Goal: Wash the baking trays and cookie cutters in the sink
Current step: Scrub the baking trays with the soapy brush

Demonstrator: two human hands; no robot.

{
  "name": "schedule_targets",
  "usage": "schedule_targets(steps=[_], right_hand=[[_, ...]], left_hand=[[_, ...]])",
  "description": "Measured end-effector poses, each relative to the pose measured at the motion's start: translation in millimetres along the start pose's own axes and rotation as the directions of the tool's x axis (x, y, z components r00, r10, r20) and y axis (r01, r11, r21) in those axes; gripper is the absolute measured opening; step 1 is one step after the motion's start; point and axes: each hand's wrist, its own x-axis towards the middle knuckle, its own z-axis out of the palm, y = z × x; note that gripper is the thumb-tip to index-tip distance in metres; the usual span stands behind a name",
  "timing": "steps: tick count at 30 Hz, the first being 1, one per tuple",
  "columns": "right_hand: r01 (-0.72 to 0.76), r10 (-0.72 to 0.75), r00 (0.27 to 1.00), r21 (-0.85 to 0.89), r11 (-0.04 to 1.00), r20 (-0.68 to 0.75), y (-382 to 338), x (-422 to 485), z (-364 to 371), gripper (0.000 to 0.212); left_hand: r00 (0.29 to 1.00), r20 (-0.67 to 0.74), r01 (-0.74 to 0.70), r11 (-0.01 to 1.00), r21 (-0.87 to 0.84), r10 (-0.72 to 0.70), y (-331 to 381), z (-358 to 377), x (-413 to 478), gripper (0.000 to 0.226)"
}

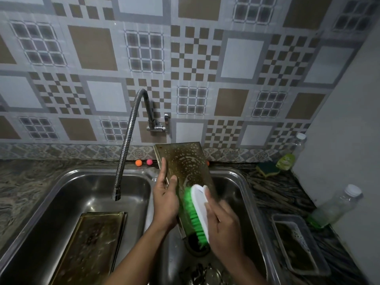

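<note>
Right hand (223, 222) w/ fingers curled round white-backed green-bristle scrub brush (196, 212), bristles on soapy dark rectangular metal baking tray (185, 167), held tilted over right basin of steel double sink (242, 182). Left hand (165, 202) grips tray's left edge, thumb on face. 2nd dark tray (94, 243) lies in left basin.
</note>
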Motion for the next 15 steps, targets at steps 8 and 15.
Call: schedule_targets(steps=[8, 15], right_hand=[[-0.299, 0.296, 0.954, -0.078, 0.951, -0.045, 68, 13, -25, 0.04], [-0.398, 0.37, 0.914, 0.179, 0.9, 0.169, 21, 41, -22, 0.039]], left_hand=[[0.997, 0.074, 0.015, 0.999, 0.046, -0.019, -5, -6, -2, 0.06], [0.981, 0.186, 0.026, 0.989, 0.144, -0.053, -6, -4, -16, 0.044]])
